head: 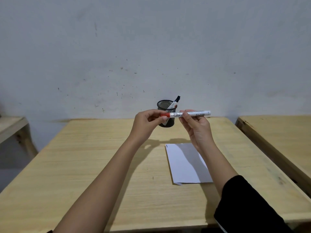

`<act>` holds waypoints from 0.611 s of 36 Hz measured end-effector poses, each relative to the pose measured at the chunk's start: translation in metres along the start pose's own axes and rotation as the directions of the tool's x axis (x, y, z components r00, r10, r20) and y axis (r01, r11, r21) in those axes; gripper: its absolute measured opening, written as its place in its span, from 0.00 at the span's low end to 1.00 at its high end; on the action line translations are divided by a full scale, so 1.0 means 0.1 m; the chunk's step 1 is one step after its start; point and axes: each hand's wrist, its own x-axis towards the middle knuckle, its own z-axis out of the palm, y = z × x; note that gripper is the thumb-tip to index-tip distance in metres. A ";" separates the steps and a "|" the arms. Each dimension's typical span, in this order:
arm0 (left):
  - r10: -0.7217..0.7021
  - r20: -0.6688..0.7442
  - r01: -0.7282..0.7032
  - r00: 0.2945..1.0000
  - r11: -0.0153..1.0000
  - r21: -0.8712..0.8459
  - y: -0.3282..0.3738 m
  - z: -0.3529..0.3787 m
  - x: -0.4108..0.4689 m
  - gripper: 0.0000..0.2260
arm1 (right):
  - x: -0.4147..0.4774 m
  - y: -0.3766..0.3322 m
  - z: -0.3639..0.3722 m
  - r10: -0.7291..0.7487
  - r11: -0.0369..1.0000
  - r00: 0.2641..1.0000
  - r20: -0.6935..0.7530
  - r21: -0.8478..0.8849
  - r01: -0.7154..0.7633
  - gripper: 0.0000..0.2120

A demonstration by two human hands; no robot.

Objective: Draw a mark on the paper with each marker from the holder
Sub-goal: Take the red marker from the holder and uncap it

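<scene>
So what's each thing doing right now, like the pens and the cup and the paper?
Red marker: held level in both hands, cap still on.
Left hand: pinching the red cap.
Right hand: gripping the barrel.
Black marker: capped, leaning in the holder.
Holder: upright on the table.
Paper: flat, one small dark mark at its far left corner.

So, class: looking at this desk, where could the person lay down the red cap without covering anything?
The widest bare patch of the table is to the left of the paper, under the left forearm. A narrower strip runs between the paper and the table's right edge. The crowded part is between the mesh holder and the paper's far edge, below both hands.
</scene>
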 end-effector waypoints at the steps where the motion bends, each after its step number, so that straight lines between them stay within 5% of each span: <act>1: 0.004 0.001 -0.004 1.000 1.000 0.018 0.00 0.00 0.00 0.08 | 0.00 0.00 0.00 0.002 1.000 1.000 0.002 -0.002 -0.002 0.04; 14: -0.139 -0.048 0.139 0.989 0.990 -0.016 -0.13 -0.17 0.00 0.03 | 0.02 -0.10 -0.11 -0.034 0.998 0.999 0.022 -0.051 0.035 0.05; 22: -0.369 0.018 0.298 0.929 0.777 0.555 -0.34 -0.32 -0.04 0.05 | 0.01 -0.01 -0.27 0.024 0.956 0.999 -0.036 -0.290 -0.034 0.05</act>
